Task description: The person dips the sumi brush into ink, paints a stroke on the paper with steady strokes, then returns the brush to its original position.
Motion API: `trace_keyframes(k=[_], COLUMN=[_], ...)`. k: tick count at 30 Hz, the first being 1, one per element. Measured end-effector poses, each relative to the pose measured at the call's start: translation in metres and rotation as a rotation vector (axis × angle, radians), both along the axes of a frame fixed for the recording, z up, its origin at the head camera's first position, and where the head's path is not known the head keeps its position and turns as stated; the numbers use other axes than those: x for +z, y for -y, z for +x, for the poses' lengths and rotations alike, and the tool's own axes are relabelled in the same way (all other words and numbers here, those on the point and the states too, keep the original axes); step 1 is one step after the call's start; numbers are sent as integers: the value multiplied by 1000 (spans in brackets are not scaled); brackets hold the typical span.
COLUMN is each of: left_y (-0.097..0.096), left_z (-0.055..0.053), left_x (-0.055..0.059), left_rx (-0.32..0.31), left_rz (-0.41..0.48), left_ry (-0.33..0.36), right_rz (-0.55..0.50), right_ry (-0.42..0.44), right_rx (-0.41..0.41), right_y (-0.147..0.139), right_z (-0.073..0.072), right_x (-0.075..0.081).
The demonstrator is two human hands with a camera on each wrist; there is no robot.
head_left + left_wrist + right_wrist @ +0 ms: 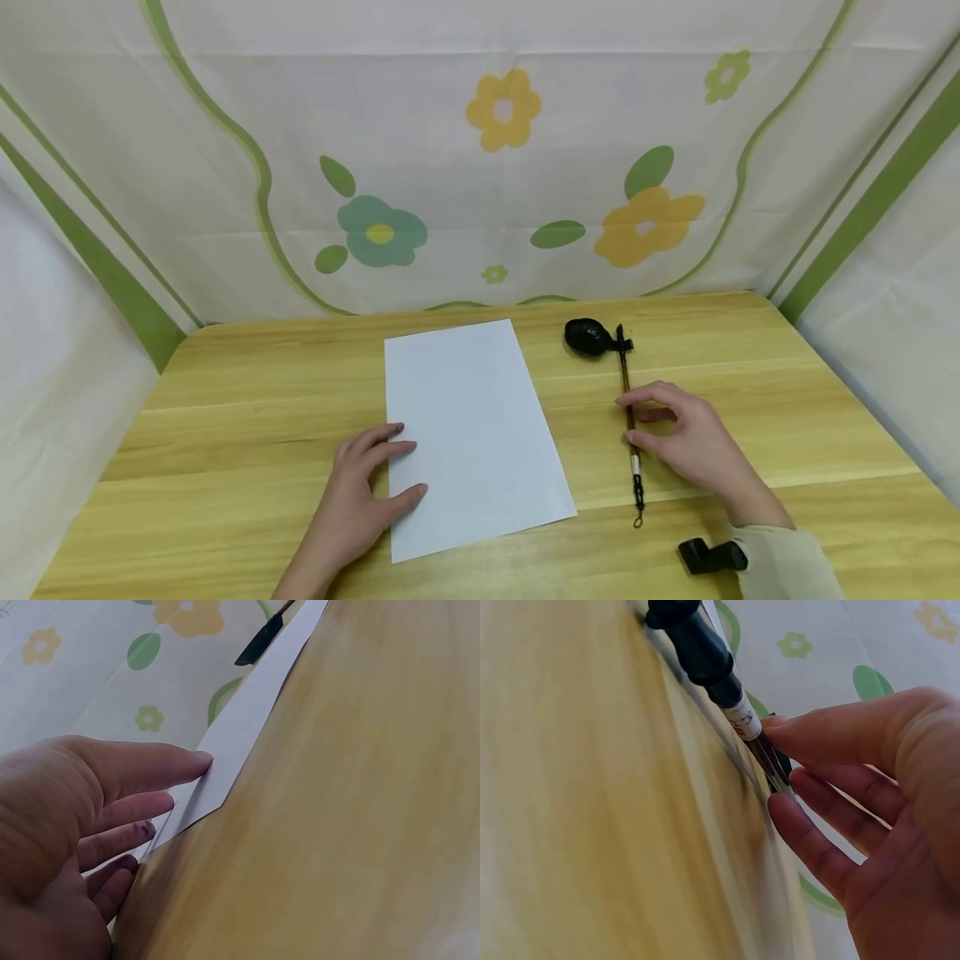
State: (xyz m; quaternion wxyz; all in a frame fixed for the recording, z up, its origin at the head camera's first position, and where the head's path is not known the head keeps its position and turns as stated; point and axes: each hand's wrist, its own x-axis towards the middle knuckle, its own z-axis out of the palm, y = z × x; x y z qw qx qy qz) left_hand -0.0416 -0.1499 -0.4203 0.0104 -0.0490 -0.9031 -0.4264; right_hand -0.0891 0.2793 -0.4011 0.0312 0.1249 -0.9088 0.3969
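Note:
A white sheet of paper (472, 425) lies on the wooden table, slightly turned. My left hand (360, 500) rests at its left edge, fingers spread, with the thumb and fingertips on the paper; the left wrist view shows the thumb (161, 769) on the sheet. To the right of the paper is a writing brush (626, 375) with a dark handle, a white label and a hanging loop. My right hand (693, 433) pinches its handle between thumb and fingers. The brush's dark tip lies across the narrow end of a black oval object (588, 337), whose kind I cannot tell.
A white cloth (450, 183) printed with flowers hangs behind the table (247, 442), and more cloth stands at both sides. A small black device (708, 557) sits by the right wrist, at the sleeve (787, 562).

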Motion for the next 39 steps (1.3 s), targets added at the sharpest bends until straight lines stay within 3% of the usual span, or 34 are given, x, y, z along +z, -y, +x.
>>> trace_keyframes(k=[8,15,26,39], left_y=[0,-1,-2,-1], left_z=[1,2,2,2], left_x=[-1,-1,1,0], left_rx=[-5,3,2,1], left_rz=[12,14,27,26], left_ry=[-8,-7,20,18], right_rz=[3,36,81,84], right_ry=[-64,-66,-39,-111], right_rx=[27,49,32,24], right_y=[3,7,7,11], right_z=[-1,-2,-2,-2], right_x=[-3,-3,-4,-5])
